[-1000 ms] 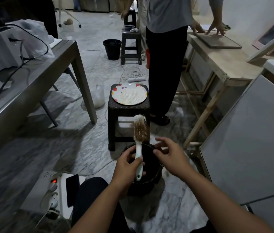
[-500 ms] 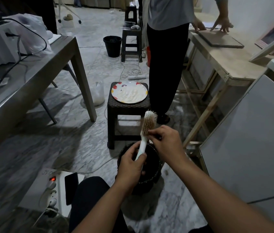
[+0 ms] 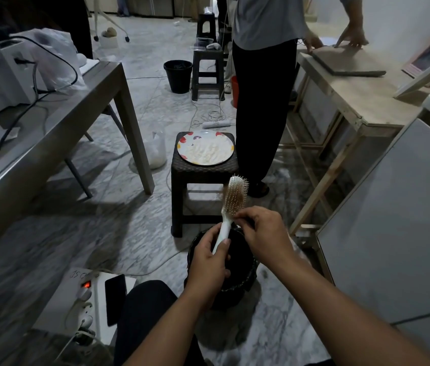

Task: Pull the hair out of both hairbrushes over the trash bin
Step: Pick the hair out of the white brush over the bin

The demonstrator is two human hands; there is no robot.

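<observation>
A white hairbrush [image 3: 235, 198] with brownish hair caught in its bristles stands upright over a black trash bin [image 3: 245, 282] on the floor. My left hand [image 3: 208, 262] grips the brush's white handle. My right hand [image 3: 264, 233] is at the lower end of the bristle pad, fingertips pinched on the hair there. Only one hairbrush is in view. The bin's inside is dark and partly hidden by my hands.
A dark stool [image 3: 203, 180] with a plate [image 3: 206, 150] stands just beyond the bin. A person [image 3: 261, 88] stands behind it by a wooden table [image 3: 353, 101]. A metal table [image 3: 50, 122] is left, a power strip [image 3: 87, 302] by my knee, a white cabinet [image 3: 393, 220] right.
My right hand rose from over the bin to the brush head and now pinches at the lower bristles. The brush tilted slightly right and lifted.
</observation>
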